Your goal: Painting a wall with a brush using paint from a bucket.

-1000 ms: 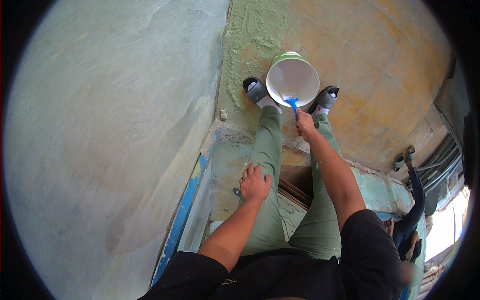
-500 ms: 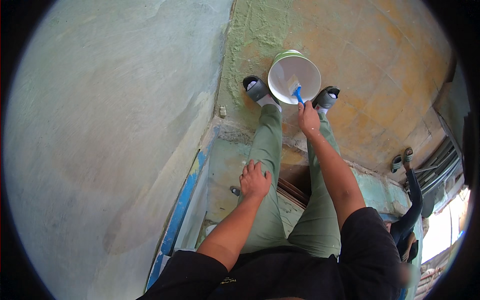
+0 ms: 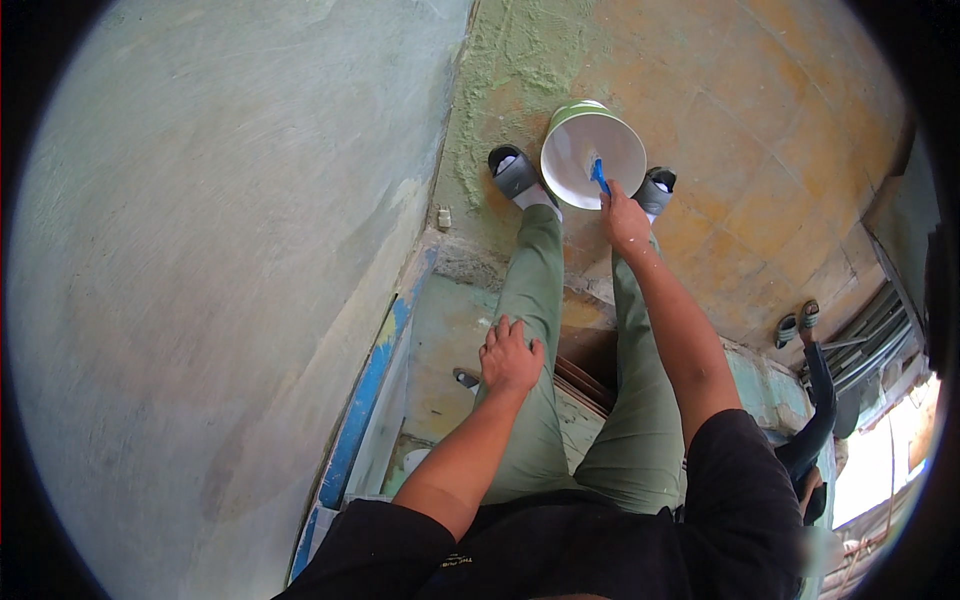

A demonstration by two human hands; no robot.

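My right hand (image 3: 625, 222) is closed around the blue handle of a paintbrush (image 3: 600, 177). The brush reaches over the near rim into a bucket (image 3: 628, 150), white inside and green outside, standing on the floor between my feet. Its pale bristles are narrow in view, near the middle of the bucket's inside; whether they touch paint I cannot tell. My left hand (image 3: 511, 357) lies on my left leg near the knee, fingers stretched out and holding nothing. Small white specks dot my right wrist.
A grey-green wall (image 3: 230, 220) fills the left side, with a blue-painted strip (image 3: 365, 400) at its lower edge. My grey slides (image 3: 515, 173) flank the bucket. At the far right another person's dark-clothed leg (image 3: 822, 380) extends beside metal lengths (image 3: 875, 335).
The brush has turned in the bucket, so its broad bristle face now shows narrow. My right hand moved slightly right and up. My left hand stayed on the leg.
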